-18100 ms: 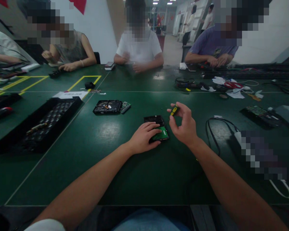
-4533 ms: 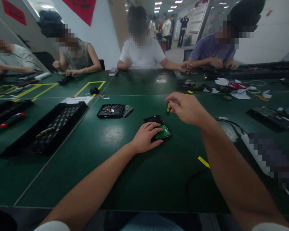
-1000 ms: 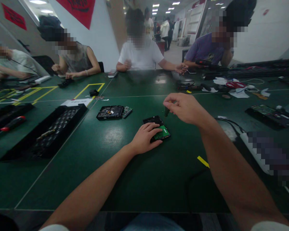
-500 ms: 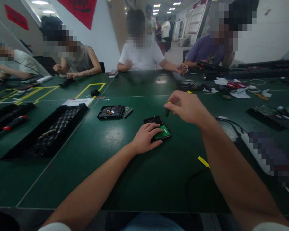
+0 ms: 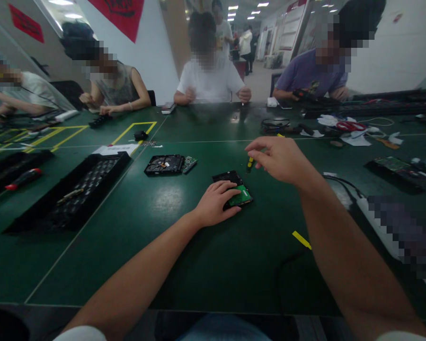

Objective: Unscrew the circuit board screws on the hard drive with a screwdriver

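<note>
Left hand (image 5: 216,203) lies palm down near frame centre, fingers slightly spread across a hard drive (image 5: 227,177) and bracing it on the green table (image 5: 170,265). Right hand (image 5: 280,158), just right of centre, pinches a slim yellow-and-black tool (image 5: 249,165) between thumb and fingers, held roughly upright by the drive's upper-right corner. Its thin tip is too faint here to say whether it touches.

Progress, by my reading: partway. The green circuit board (image 5: 244,194) is on the drive, so this unit looks unfinished. Left of centre, a second drive (image 5: 164,165) sits with a loose board (image 5: 189,164) just beside it; that one appears further along.

Drive's look: flat, rectangular, lying slightly askew; black casing at the far end, bright green board with a small white label nearer, partly under the fingers.
</note>
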A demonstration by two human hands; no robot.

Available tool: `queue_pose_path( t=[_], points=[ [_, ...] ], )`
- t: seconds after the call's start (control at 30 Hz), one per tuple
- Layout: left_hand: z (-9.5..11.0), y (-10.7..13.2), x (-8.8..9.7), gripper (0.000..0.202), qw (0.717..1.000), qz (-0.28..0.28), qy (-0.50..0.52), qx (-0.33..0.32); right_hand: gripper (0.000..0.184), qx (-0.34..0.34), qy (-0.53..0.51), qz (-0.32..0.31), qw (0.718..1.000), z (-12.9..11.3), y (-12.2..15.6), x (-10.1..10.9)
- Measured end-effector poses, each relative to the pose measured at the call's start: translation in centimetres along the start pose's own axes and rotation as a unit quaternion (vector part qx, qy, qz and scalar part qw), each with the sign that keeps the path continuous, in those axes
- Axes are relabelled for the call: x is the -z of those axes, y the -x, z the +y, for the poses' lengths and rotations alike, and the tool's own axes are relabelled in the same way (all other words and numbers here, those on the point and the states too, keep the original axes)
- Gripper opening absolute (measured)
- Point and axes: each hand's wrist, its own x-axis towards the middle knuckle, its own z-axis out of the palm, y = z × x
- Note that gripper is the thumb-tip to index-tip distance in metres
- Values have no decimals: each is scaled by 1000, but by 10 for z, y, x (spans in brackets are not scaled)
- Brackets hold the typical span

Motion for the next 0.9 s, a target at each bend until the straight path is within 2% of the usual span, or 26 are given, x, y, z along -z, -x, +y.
queue_pose_path(
  t=[0.2,0.43,0.73,0.9],
  points=[
    [-1,0,-1,54,1000,2,-1,-1,17,-25,17,24,999,-3,1,-1],
    [-1,1,-1,54,1000,3,1,-5,18,-8,-25,-1,1000,0,1,-3],
    [-2,0,-2,54,1000,6,-4,-5,17,-34,34,16,999,-2,0,-1],
    [-2,0,-2,55,1000,5,1,-5,16,-15,10,-10,1000,-2,1,0]
  ],
)
